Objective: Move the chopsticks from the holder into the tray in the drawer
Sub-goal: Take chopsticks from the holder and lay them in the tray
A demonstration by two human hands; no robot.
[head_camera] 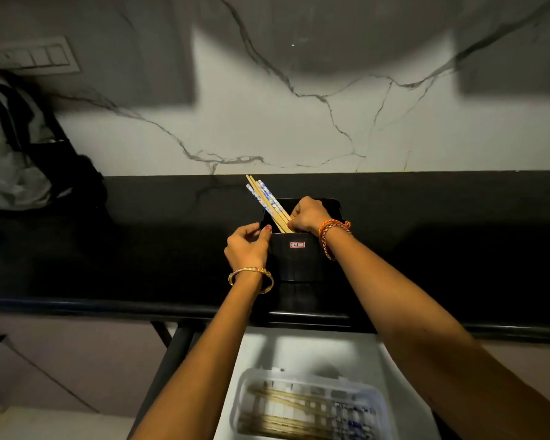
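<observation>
The right hand [305, 214] is pinching the chopsticks [269, 203] low in the black holder [296, 255] near the desk's [140, 249] front edge, while the left hand [246, 249] is steadying it, grip spread against its wall. Light, stiff, slick sticks: gathering them mid-shaft as a bundle looks safest. The tray [308, 408] is waiting below.

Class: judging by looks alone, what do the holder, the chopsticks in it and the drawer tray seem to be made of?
Holder: probably black plastic, dull sheen, sticker on its front.
Chopsticks: pale tan sticks, likely wood or bamboo; some in blue-and-white patterned sleeves, possibly paper.
Tray: translucent whitish plastic, slotted base.
</observation>
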